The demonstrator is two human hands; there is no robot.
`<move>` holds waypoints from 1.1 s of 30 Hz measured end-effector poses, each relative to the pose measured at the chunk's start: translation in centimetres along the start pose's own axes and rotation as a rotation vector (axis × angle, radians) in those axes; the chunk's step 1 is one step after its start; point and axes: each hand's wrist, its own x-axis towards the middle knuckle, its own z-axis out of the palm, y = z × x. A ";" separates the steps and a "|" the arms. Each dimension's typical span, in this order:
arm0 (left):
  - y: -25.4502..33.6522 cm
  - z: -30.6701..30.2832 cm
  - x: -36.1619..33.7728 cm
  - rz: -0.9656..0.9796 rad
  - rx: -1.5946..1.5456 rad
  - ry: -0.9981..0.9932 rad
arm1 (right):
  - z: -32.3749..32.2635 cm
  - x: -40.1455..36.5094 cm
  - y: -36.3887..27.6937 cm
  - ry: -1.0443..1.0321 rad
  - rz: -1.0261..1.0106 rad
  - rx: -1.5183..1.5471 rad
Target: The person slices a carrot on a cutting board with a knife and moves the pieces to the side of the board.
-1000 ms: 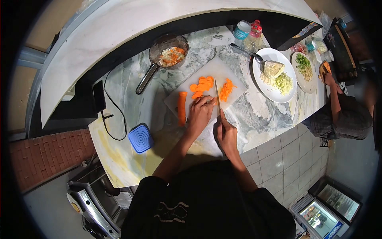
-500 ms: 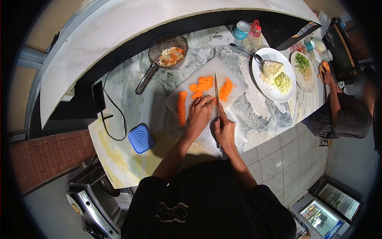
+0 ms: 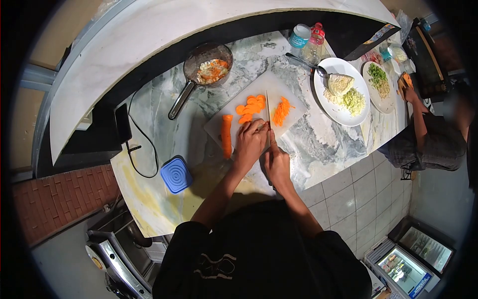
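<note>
Knife, slid toward twelve o'clock, likely stiff, right hand gripping handle; left hand pinching carrot slices, probably firm, slippery.

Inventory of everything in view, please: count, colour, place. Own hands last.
Cutting board: 1, white, mid-counter
Knife: 1, silver blade, over board
Long carrot: 1, orange, board's left
Carrot slices: several, orange, board
Carrot shreds: pile, orange, board
Pan: 1, dark, rear left, food inside
Phone: 1, black, left
Cable: 1, black, left
Square item: 1, blue, front left
Plates: 2, pale, right, vegetables on both
Spoon: 1, dark, plate edge
Jar: 1, teal label, rear
Bottle: 1, clear, red cap, rear
Co-worker: 1, dark clothes, far right
Left hand: 1, bare, beside blade
Right hand: 1, bare, on knife
</note>
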 end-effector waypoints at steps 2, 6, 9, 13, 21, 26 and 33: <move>0.0 0.2 0.0 0.000 -0.008 0.008 | 1.0 -0.1 0.3 0.018 -0.001 -0.030; 0.1 0.0 -0.1 -0.017 -0.010 -0.006 | 1.9 -0.1 0.0 0.031 0.031 -0.097; 0.2 -0.1 0.0 -0.018 -0.014 -0.029 | 1.8 0.5 0.4 0.022 0.010 -0.138; 0.2 -0.5 0.2 -0.013 -0.010 -0.057 | 1.5 1.9 0.2 0.071 -0.019 -0.115; 0.1 -0.7 0.6 -0.005 -0.051 -0.051 | 0.5 0.2 0.1 -0.021 0.045 -0.112; 0.0 -0.4 0.5 0.007 -0.055 0.002 | -1.0 -0.7 -0.2 -0.070 0.067 -0.142; 0.0 -0.4 0.4 -0.013 -0.081 -0.002 | -1.0 0.2 0.4 0.032 0.063 0.067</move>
